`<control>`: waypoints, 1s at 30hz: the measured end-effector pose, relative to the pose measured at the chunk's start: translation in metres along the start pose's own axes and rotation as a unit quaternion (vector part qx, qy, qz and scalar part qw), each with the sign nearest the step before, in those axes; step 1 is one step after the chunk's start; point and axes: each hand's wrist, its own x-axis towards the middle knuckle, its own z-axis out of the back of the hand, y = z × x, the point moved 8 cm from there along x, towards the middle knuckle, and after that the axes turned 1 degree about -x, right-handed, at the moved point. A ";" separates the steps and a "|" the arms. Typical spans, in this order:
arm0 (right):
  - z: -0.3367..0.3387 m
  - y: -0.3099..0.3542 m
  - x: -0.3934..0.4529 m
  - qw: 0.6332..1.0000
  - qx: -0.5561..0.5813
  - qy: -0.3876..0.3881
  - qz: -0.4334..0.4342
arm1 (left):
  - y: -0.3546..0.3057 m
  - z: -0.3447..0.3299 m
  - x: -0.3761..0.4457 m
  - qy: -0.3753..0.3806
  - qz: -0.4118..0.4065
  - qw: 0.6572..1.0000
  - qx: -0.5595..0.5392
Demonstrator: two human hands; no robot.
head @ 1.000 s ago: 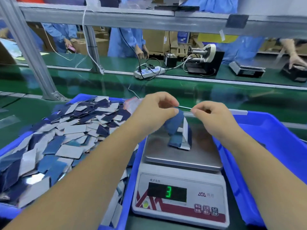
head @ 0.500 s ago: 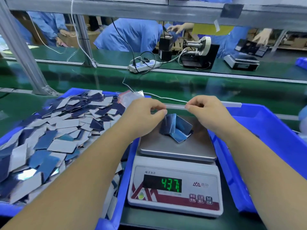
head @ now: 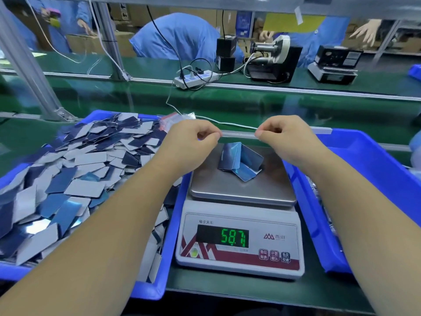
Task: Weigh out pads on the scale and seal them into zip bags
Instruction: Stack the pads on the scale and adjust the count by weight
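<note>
We see both hands over the scale point(head: 239, 226). Left hand point(head: 193, 142) pinches the bag's point(head: 238, 156) top strip at its left end, thumb and forefinger closed on it, other fingers curled. Right hand point(head: 284, 140) pinches the same strip at the right end, same grip. Strip runs taut and level between the two pinch points. Bag hangs below the fingers, its bottom resting on the steel pan point(head: 241, 185); blue pads point(head: 241, 161) sit inside it, bunched and tilted. Display reads about 58.7, last digit blurred. Left bin point(head: 159, 290) holds a loose pile of pads. Another blue bin point(head: 364, 169) is just right of the scale.
</note>
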 end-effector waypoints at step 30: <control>-0.017 0.025 -0.014 0.986 0.023 0.120 0.111 | -0.017 -0.017 -0.011 0.107 -0.063 0.991 -0.054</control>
